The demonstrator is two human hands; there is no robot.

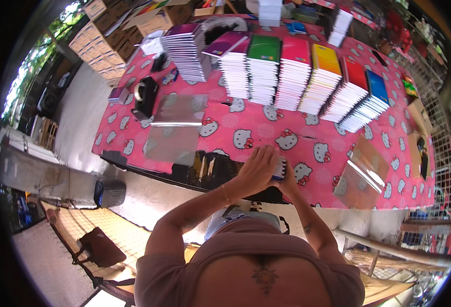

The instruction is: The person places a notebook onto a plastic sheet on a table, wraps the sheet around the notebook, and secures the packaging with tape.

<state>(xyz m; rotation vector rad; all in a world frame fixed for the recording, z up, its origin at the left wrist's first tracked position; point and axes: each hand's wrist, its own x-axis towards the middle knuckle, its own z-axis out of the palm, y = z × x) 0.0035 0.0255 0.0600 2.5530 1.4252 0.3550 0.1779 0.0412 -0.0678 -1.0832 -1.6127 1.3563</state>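
Note:
Close to the table's front edge, my left hand (258,168) lies over a small spiral-bound notebook (281,168), fingers wrapped across its top. From the other side my right hand (289,183) grips the same notebook; its fingers are partly hidden. Only a white page edge, a dark spiral and a bit of blue show between the hands, so I cannot tell whether it is one notebook or several. Beyond them stand notebook stacks with purple (234,45), green (264,48), pink-red (295,50), yellow (327,59), red (355,74) and blue (377,88) covers.
Clear plastic sleeves (176,110) lie left on the pink cat-print tablecloth (225,120), with another sleeve (361,174) at right. A black tape dispenser (146,100) sits near a taller purple notebook stack (187,51). Cardboard boxes (97,51) are piled at far left; a brown chair (101,246) stands behind left.

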